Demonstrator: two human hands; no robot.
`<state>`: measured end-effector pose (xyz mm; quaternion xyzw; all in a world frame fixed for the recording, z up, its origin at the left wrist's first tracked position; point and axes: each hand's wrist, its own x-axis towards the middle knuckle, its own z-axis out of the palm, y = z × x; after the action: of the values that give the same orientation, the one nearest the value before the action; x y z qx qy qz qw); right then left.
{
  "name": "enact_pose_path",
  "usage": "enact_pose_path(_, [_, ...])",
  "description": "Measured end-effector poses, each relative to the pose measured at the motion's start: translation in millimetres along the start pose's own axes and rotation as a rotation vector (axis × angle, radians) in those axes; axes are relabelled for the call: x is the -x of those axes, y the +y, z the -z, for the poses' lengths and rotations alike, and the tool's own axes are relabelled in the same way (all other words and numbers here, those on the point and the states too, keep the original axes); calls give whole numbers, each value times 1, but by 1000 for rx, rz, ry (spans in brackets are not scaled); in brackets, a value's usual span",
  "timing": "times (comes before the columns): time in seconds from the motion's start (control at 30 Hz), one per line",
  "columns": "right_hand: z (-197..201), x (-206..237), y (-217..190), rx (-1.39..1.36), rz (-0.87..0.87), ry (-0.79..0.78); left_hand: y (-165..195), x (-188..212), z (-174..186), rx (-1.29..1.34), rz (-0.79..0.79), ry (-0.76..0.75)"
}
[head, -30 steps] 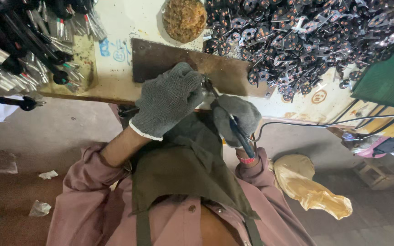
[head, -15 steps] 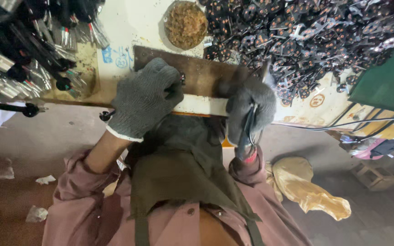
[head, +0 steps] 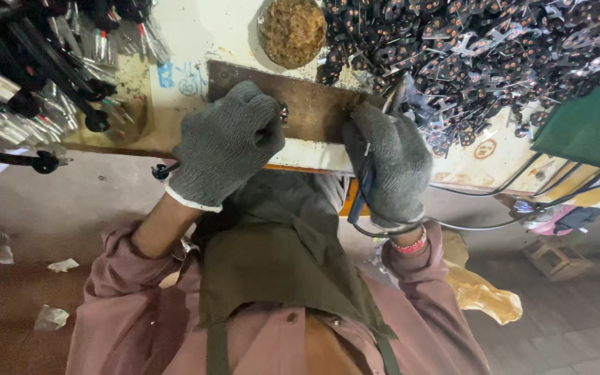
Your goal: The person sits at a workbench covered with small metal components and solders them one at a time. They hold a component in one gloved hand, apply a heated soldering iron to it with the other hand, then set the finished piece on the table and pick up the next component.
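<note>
While gloved fingers of the left hand (head: 225, 142) pinch a small metal part (head: 283, 111), the right hand (head: 392, 163) grips a corded tool (head: 360, 194) over a rusty plate (head: 314, 104), crowded by heaped parts (head: 480, 48) on the tabletop (head: 196, 35).

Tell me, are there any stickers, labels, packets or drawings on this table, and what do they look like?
Blue marks: scribbled on the pale tabletop, left of the brown plate and above the left hand; loose blue shapes.
Round stamp: on the tabletop right of the right hand, below the pile of dark parts; small orange circle.
Yellow bag: on the floor at the right; crumpled, plain.
No screens or boxes show.
</note>
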<state>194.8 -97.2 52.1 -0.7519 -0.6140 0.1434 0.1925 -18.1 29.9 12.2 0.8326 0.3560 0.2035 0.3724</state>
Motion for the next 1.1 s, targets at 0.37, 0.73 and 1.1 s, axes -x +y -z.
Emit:
enact_pose_path(0.37, [-18,4,-7,-178,-234,-37,-2,-2,1,-51,14,-30])
enact_pose_path(0.73, [-57,44,-18,-654,-252,318,17,11,-24,-110,-87,-186])
enact_pose_path(1.1, [-68,37,-5,-628,-243,417,22,6,-30,-118,-14,-260])
